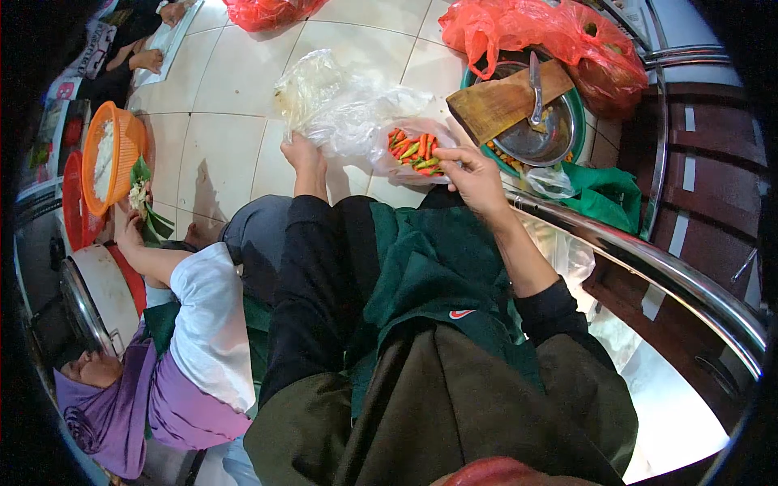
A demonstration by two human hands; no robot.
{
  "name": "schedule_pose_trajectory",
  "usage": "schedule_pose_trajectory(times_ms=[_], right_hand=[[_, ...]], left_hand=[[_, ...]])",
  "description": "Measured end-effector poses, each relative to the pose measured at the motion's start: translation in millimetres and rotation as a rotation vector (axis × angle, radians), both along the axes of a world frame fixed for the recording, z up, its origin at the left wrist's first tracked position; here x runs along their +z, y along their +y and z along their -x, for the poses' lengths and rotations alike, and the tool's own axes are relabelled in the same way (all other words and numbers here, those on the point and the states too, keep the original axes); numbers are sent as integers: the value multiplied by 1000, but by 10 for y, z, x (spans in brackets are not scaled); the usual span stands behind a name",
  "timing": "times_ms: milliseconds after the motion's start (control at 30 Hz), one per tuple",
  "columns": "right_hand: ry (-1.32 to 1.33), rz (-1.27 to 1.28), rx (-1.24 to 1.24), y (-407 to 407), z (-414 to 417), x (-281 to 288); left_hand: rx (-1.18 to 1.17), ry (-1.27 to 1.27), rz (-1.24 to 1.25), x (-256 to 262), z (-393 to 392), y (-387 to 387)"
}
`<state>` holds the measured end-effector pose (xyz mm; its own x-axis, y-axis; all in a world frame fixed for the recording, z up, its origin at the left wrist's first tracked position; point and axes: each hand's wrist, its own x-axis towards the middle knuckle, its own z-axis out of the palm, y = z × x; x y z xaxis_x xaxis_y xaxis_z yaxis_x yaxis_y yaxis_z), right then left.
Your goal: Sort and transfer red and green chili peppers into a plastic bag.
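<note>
My left hand [302, 159] grips the near edge of a crumpled clear plastic bag [322, 100], which lies spread over the floor tiles. To its right, an open plastic bag [380, 159] holds many small red, orange and green chilli peppers [413, 150]. My right hand [477, 179] is at that bag's right rim, thumb and forefinger pinched on the end of a yellow-green chilli pepper [428, 163]. A dark green apron [434, 255] covers my lap.
At right, a wooden cutting board [501, 103] and a knife [535, 85] rest across a metal bowl [556, 143], beside red plastic bags [602, 67] and a metal rail [632, 261]. At left, a co-worker [209, 322] holds a leaf with food near an orange basket [124, 158].
</note>
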<state>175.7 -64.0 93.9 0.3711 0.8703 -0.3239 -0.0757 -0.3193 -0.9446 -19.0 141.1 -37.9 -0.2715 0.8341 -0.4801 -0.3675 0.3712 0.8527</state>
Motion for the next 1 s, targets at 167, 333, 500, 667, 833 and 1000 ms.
schedule_pose_trajectory(times_ms=[167, 333, 500, 667, 833, 1000], right_hand=[[-82, -130, -84, -132, -24, 648], [-85, -339, -79, -194, -53, 1118], [-127, -423, 76, -6, 238, 1266], [-4, -607, 188, 283, 537, 1140], [-63, -527, 28, 761, 478, 576], [29, -378, -53, 990, 299, -150]], left_hand=[[31, 131, 24, -185, 117, -4], [-318, 409, -50, -359, -161, -290], [-381, 801, 93, -272, -181, -470], [-458, 192, -170, -214, 284, -721], [-674, -466, -416, 542, 52, -599], [-425, -681, -72, 540, 334, -558]])
